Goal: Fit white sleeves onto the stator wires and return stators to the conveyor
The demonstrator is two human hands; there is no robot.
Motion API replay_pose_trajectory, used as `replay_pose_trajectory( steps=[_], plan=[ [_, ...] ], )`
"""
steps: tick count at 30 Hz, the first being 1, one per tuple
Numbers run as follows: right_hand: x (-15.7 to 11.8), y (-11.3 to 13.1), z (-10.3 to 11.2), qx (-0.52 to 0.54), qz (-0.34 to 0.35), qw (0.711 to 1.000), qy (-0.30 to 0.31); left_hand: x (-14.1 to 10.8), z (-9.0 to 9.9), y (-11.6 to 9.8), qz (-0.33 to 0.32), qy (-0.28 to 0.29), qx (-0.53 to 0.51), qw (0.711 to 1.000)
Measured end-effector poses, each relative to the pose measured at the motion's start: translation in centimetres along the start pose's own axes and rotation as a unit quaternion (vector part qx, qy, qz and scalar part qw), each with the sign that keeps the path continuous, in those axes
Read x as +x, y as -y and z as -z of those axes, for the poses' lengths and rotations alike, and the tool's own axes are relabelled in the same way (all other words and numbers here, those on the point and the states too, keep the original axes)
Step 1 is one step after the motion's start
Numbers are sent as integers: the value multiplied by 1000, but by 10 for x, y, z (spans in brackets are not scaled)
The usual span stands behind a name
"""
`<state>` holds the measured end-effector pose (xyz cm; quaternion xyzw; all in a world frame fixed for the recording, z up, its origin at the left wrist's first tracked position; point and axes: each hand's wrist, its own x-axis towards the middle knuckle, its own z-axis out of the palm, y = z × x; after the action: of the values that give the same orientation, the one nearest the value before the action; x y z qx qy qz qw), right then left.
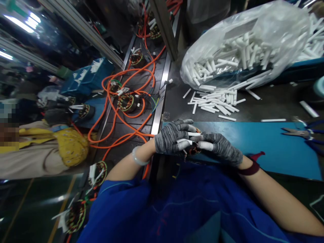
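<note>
Both my hands wear grey striped knit gloves with pale fingertips. Between them, at the near edge of the blue mat (268,145), sits a motor stator (194,150) with copper windings, largely covered by my fingers. My left hand (173,136) is closed around its left side, fingers over the top and thumb near me. White sleeve tubes (191,134) stick out at the top of the stator, between the two hands. My right hand (220,146) is closed at the stator's right side, thumb and fingertips pinched near the tube ends; what they grip is hidden.
Loose white tubes (217,101) lie beyond the mat, before a plastic bag (243,50) of more tubes. Pliers (301,132) rest at right. Leftward, a metal rail (160,113) borders a conveyor with stators (126,102) and orange cable (111,111). A co-worker's yellow sleeve (71,145) is beyond.
</note>
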<state>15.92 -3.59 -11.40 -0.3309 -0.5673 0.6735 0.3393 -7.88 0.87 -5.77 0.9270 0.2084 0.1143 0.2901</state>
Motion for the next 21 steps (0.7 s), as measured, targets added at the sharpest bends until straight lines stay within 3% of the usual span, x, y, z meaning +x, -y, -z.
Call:
replay_pose_trajectory(
  steps=[5,9,15,19,21],
  plan=[
    [2,0,-9,-1,-20,999,-40,4,-5,4,56,6,-97,994],
    [1,-9,-12,-70,-16,993,-91,4,-7,6,53,-11,-139,989],
    [1,-7,-11,-136,43,987,-72,2,-7,12,49,-24,-139,989],
    [-1,-16,-23,-328,95,919,-196,2,-9,16,38,-47,-31,998],
    [-4,-23,-25,-375,118,891,-230,4,-10,14,34,-63,53,996]
  ],
)
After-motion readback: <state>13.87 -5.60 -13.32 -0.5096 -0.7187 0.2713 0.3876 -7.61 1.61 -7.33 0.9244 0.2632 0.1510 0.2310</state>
